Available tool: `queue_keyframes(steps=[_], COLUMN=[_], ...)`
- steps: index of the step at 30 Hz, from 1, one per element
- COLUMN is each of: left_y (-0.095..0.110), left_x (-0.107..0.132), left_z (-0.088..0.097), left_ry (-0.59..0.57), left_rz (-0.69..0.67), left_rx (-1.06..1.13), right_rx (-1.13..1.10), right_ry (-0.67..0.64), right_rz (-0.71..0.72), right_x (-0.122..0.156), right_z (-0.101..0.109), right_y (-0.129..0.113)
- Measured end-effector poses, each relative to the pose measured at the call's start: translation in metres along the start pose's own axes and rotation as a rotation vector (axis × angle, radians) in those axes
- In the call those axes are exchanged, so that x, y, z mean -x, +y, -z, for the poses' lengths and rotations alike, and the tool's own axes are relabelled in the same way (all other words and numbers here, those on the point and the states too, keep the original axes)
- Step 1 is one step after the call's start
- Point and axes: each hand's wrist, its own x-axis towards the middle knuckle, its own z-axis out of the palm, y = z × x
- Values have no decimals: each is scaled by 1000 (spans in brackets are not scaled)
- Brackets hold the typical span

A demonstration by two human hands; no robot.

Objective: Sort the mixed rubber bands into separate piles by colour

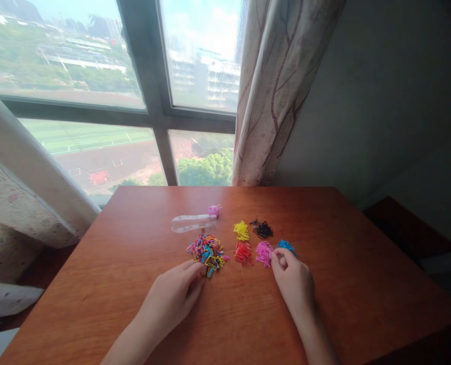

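A mixed heap of small coloured rubber bands [209,251] lies on the wooden table. My left hand [179,289] is at the heap's near left edge, thumb and fingers pinched together; whatever is between the tips is hidden. My right hand [294,276] is closed in a pinch at the right edge of a pile of pink rubber bands [264,254]; I cannot make out what it holds. Just beyond that hand, partly covered by it, is a blue pile [286,247]. A red pile [243,253] sits left of the pink one, with yellow [241,230] and black [262,228] piles behind.
Behind the mixed heap, a clear plastic container [193,223] lies on its side with a pink cap [214,211] at its right end. The brown table [225,324] reaches back to a window [157,116], with curtains [274,91] on either side and a wall at right.
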Motion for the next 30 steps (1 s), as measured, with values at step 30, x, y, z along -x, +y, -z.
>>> queue_keyframes(steps=[30], left_y=[6], left_x=[-10], left_z=[-9], left_ry=[125], left_rz=[37], left_rx=[-148], right_rx=[-205], right_ry=[-258], right_rz=[359], right_x=[45], right_z=[-26], right_y=[-70])
